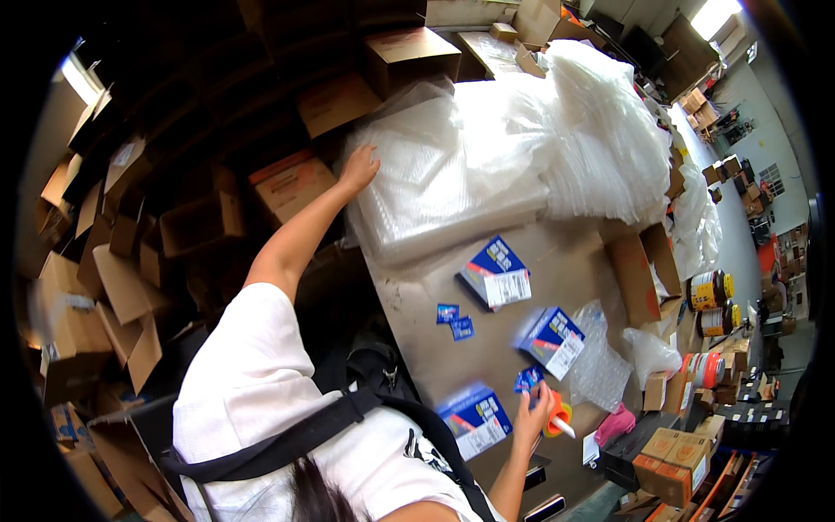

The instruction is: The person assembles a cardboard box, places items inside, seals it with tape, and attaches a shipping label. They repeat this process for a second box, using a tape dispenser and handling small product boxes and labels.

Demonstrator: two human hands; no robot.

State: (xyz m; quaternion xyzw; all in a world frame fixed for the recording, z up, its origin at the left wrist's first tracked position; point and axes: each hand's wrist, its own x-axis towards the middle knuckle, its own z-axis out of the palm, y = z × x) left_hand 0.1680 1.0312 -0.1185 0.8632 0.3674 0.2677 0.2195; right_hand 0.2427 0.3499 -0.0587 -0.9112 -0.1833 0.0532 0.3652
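Observation:
My left hand (360, 168) rests on the near left end of a big stack of clear bubble wrap sheets (424, 189), its fingers spread. Low in the picture, my right hand (536, 408) pinches small blue packets (527, 378). Beside it lies an orange and yellow tape roll (558, 416). Three blue boxes with white labels lie on the table (417, 352): an upper one (497, 271), a middle one (553, 340) and a lower one (475, 421). Two more blue packets (455, 321) lie left of the middle box.
An open cardboard box (642, 274) and a loose bubble wrap piece (601, 359) are on the right. Jars with yellow lids (711, 290) stand beyond. A pink cloth (615, 427) lies near a black box (629, 450). Cardboard boxes (293, 186) fill the left side.

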